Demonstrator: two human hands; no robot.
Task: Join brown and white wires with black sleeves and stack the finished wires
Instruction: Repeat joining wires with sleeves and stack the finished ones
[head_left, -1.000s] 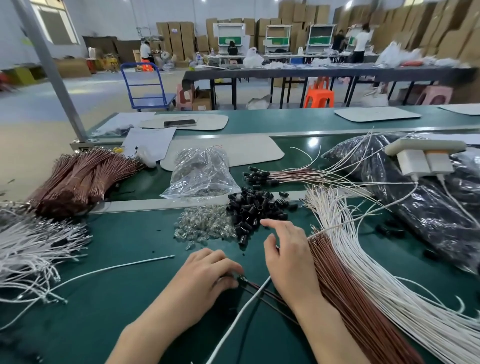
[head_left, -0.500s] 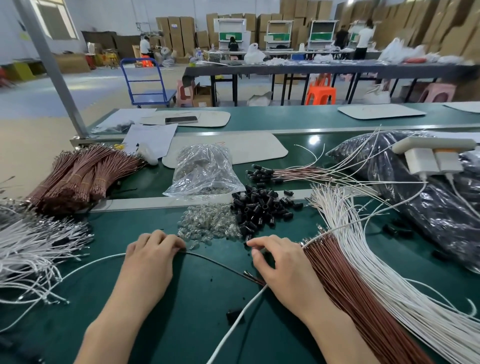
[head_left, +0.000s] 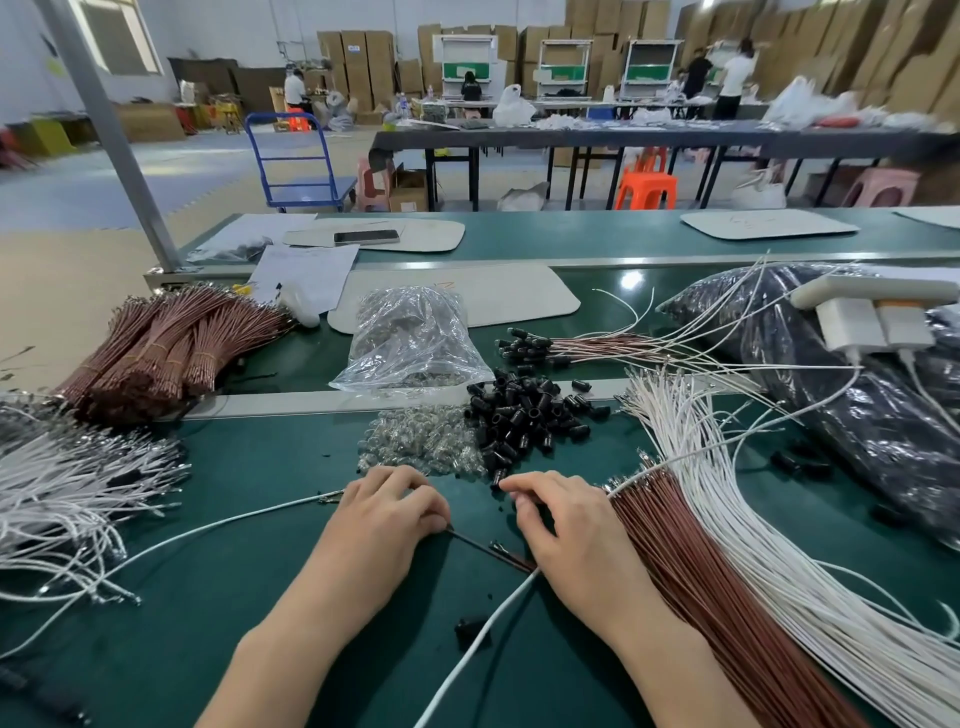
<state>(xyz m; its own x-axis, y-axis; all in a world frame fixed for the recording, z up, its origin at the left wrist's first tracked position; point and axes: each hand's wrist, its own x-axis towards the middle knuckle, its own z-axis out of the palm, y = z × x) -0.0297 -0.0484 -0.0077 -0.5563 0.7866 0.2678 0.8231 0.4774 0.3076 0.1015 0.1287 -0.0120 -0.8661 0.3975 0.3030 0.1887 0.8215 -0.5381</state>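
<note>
Since half a second earlier, the left hand (head_left: 384, 525) has slid rightward over the desk (head_left: 249, 649) to lie just beside the right hand (head_left: 576, 540), which has kept its place.

Nearest the viewer, one white wire (head_left: 451, 682) runs up to the heel of the right hand, and one stray sleeve (head_left: 470, 626) lies just beside it. One brown wire (head_left: 488, 548) spans the gap between the hands. The left fingers (head_left: 415, 499) are curled down over its far end, and the grip itself is hidden. The right forefinger and thumb pinch one black sleeve (head_left: 497, 484) at the near edge of the sleeve heap (head_left: 524, 415). A second white wire (head_left: 249, 517) lies loose to the left.

The step in hand, as judged, is picking a sleeve for this pair. The next move calls for lifting the sleeve clear and bringing both wire tips together to enter it.

Right of the hands fan the loose brown wires (head_left: 701, 597) and loose white wires (head_left: 779, 571). These are too many to count, as are the heaped sleeves and the clear pieces (head_left: 421, 441). Beyond the rail lie one clear bag (head_left: 410, 343), the tied brown bundles (head_left: 166, 353) and the finished wires (head_left: 571, 345), which are stacked with their sleeved ends together and cannot be counted exactly.
</note>
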